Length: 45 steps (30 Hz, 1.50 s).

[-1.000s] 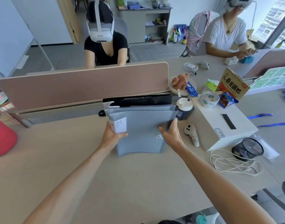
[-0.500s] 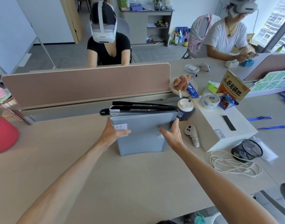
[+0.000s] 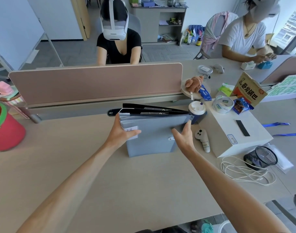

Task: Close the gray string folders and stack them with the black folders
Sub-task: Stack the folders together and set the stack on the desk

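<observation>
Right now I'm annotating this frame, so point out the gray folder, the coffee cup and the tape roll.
gray folder [image 3: 154, 132]: head view, front cover.
coffee cup [image 3: 196, 107]: head view, white lid.
tape roll [image 3: 219, 107]: head view, outer wall.

The gray string folders [image 3: 154, 137] are plain blue-gray with a white label [image 3: 133, 128]; the black folders [image 3: 135, 106] at their twelve o'clock are black. The desk [image 3: 76, 165] is pale beige.

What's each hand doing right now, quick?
Left hand: grips the gray folder at its left edge.
Right hand: open, fingers touching the folder's right edge.
</observation>
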Motion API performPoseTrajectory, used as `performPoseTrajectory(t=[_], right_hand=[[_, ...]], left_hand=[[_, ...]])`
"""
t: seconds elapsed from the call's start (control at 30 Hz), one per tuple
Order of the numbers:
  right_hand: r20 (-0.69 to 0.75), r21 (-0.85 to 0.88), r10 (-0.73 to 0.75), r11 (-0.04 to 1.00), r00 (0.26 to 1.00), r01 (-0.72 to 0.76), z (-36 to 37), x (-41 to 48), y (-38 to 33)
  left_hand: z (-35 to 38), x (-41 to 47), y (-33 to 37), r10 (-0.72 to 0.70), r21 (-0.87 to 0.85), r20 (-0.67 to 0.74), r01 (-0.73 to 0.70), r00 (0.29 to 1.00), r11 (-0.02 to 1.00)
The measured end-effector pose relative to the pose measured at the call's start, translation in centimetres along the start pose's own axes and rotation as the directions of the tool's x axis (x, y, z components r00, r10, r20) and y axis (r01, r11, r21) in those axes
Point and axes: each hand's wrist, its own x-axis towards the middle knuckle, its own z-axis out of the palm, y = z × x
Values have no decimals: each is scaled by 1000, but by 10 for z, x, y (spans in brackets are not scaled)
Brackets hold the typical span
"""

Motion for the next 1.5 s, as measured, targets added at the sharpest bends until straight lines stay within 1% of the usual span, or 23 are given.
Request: performPoseTrajectory(t=[0.07, 0.13, 0.2, 0.3, 0.43, 0.53, 0.63, 0.77, 0.83, 0.9, 0.97, 1.03, 1.1, 1.2, 1.3, 1.4, 1.5], right_hand=[[25, -3, 13, 1000, 1000, -13, 2, -3, 7], [41, -2, 48, 999, 998, -48, 5, -5, 12], [50, -17, 71, 997, 996, -71, 7, -4, 19], [60, -98, 110, 990, 992, -104, 6, -1, 30], [91, -196, 144, 973, 985, -124, 6, 5, 40], [89, -255, 154, 959, 984, -127, 6, 11, 49], [73, -276, 153, 953, 986, -127, 11, 16, 59], [58, -303, 158, 944, 986, -133, 19, 23, 71], [74, -294, 150, 948, 986, -122, 17, 29, 74], [129, -285, 159, 951, 979, -118, 11, 34, 78], [187, -289, 204, 946, 961, -144, 3, 39, 84], [224, -294, 245, 940, 943, -174, -6, 43, 92], [228, -328, 284, 923, 931, -202, -13, 48, 102], [206, -373, 380, 882, 902, -286, -21, 60, 119], [207, -415, 423, 854, 882, -312, -27, 74, 132], [227, -438, 463, 834, 857, -335, -30, 88, 140], [230, -460, 475, 822, 849, -335, -31, 96, 152]], left_hand=[[-2, 2, -10, -5, 55, 60, 1, 998, 998], [-6, 4, -21, -39, 130, 104, 26, 994, 991], [-7, 5, -28, -69, 177, 123, 46, 990, 983], [-5, 7, -39, -79, 222, 136, 47, 988, 974], [-3, 9, -49, -93, 241, 121, 62, 988, 969], [-2, 11, -56, -96, 261, 112, 64, 989, 963], [0, 13, -62, -115, 274, 94, 86, 989, 958], [2, 24, -66, -130, 291, 34, 115, 991, 950], [6, 33, -63, -146, 287, -2, 140, 989, 948], [15, 42, -56, -199, 273, -39, 202, 979, 941], [24, 49, -56, -287, 264, -34, 285, 957, 921], [31, 53, -63, -404, 251, -23, 397, 914, 883], [40, 54, -78, -503, 224, -25, 495, 864, 839], [64, 43, -93, -627, 121, -57, 629, 777, 768], [89, 34, -103, -688, 22, -95, 692, 720, 721], [107, 33, -112, -724, -34, -140, 728, 675, 685], [121, 37, -117, -702, -55, -189, 707, 686, 706]])
